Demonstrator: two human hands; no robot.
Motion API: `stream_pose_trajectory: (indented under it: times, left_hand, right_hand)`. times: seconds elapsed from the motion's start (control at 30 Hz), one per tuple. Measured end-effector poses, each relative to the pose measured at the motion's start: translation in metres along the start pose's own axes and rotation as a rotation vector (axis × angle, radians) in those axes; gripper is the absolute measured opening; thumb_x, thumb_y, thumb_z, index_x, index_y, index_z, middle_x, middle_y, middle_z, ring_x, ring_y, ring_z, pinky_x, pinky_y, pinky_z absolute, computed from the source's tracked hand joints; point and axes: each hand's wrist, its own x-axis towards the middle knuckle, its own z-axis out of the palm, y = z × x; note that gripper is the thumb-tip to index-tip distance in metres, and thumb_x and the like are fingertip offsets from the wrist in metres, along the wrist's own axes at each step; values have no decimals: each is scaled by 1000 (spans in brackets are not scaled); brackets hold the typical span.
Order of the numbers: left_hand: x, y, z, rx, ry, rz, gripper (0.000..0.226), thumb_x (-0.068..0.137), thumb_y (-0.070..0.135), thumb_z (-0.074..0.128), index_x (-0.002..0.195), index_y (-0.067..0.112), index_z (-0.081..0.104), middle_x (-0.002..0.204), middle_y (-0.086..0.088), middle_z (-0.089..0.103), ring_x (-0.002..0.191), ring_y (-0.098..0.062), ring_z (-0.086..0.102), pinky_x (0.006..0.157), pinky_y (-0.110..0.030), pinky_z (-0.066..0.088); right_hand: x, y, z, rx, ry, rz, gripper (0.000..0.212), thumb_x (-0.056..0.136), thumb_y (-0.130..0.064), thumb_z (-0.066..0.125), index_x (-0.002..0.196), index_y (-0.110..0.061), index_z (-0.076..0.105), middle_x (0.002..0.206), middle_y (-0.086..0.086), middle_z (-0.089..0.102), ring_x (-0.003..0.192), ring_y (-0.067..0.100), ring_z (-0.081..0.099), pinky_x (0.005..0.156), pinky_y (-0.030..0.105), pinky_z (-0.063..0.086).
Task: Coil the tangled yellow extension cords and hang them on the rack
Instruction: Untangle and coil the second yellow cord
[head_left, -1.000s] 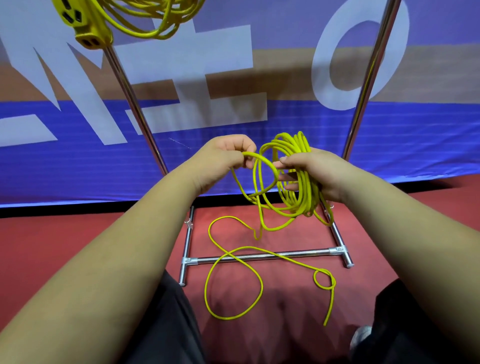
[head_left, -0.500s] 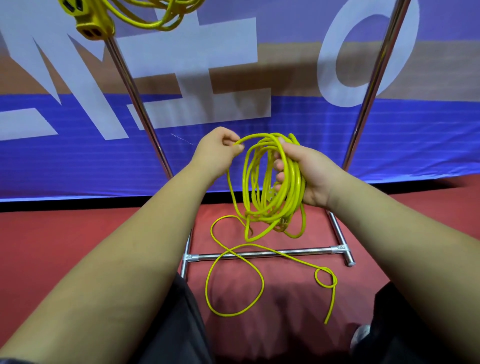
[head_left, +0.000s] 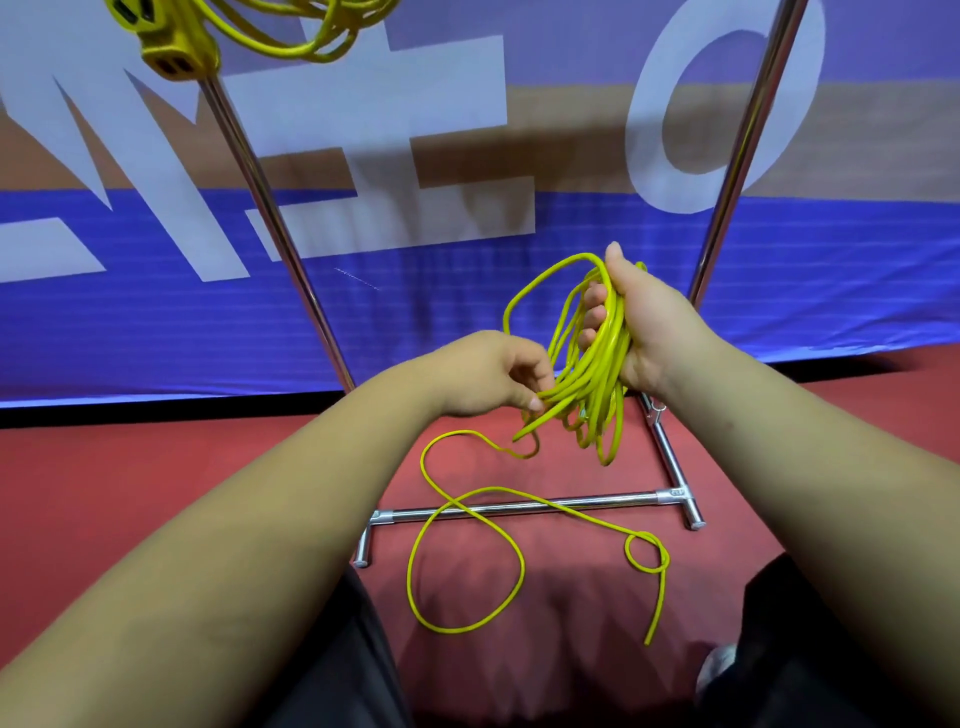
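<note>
1. Carries big pale letters across the blue and tan banner (head_left: 415, 312), one round like an O; cut off at the edges, so no whole word readable.
2. Hanging at the top of the rack (head_left: 271, 223), upper left: a second yellow cord (head_left: 311, 52) in loops, its yellow outlet block (head_left: 174, 44) dangling by the left pole.
3. Grips the coiled yellow cord (head_left: 576, 397) in the right hand (head_left: 649, 332), raised in front of the rack's right pole, fingers curled tight round the bundle, thumb up on top.
4. Reaches in with the left hand (head_left: 493, 374), lower and just beside the coil, thumb and fingertips pinching strands at its lower part.
5. Trails the loose tail (head_left: 409, 571) down from the coil onto the red floor (head_left: 156, 493), crossing the rack's bottom bar in one big loop and closing in a small loop near the rack's right foot.
</note>
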Motion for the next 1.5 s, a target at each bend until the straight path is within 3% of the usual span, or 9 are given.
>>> stream_pose_trajectory:
  times: [0.2,0.3,0.53,0.63,0.77,0.93,1.1,1.37,1.5]
  left_hand:
    - [-2,6,-4,-305,151,33,15,89,8,79,102,14,77,95,-8,77,84,-9,68,91,-34,57]
    - [-5,17,-4,-310,160,54,14,90,12,79,104,14,78,95,-3,78,85,-11,72,90,-30,59]
    - [-3,9,-7,-459,337,-177,25,94,27,76,96,5,66,86,-14,72,83,-27,78,86,-54,62]
    - [3,-18,-16,-104,474,-345,58,77,47,88,116,17,57,110,-3,66,96,-18,68,75,-32,56]
    - [12,-42,-15,-221,359,-306,116,68,57,91,158,19,29,148,2,51,129,-12,56,101,-28,46]
    - [19,-48,-14,-624,205,21,84,81,13,88,150,24,42,128,-10,66,112,-16,63,101,-55,53]
    - [26,-45,-9,-694,183,-20,53,79,16,84,123,0,59,99,-7,64,91,-20,62,83,-43,49]
    - [33,-35,-4,-776,370,-134,22,88,25,76,108,19,72,93,-3,73,86,-25,72,79,-45,62]
    - [35,-29,-4,-838,484,-178,7,98,12,67,104,15,69,91,-3,73,87,-26,73,70,-36,61]
  right_hand:
    - [-9,-2,1,-24,-17,-47,35,91,-45,80,80,-15,67,68,-4,66,63,14,68,66,36,61]
    - [-11,-3,0,-50,-30,-7,31,92,-37,79,75,-16,66,63,-2,65,57,16,69,65,36,61]
    - [-10,-11,-2,-76,-174,37,29,104,-31,64,77,-27,53,52,-10,39,38,4,35,40,21,36]
    - [-13,-18,-3,-139,-293,102,31,103,-33,61,74,-25,53,51,-10,32,36,5,30,38,22,29]
    - [-23,-23,-3,-264,-510,184,11,92,-27,59,87,-18,56,48,-10,28,32,7,26,36,21,27]
    - [-30,-20,-5,-339,-776,289,14,89,-20,49,94,-13,60,45,-10,32,30,6,31,38,23,24]
    - [-25,-26,-14,-306,-935,390,22,83,-22,70,100,-12,63,46,-9,30,32,9,27,39,25,29]
    - [-31,-20,-9,-601,-561,97,30,99,-20,68,69,-20,61,54,1,29,40,18,32,51,32,43]
    - [-29,-17,-7,-734,-412,-96,21,93,-17,77,89,-15,57,61,6,42,47,22,42,56,38,52]
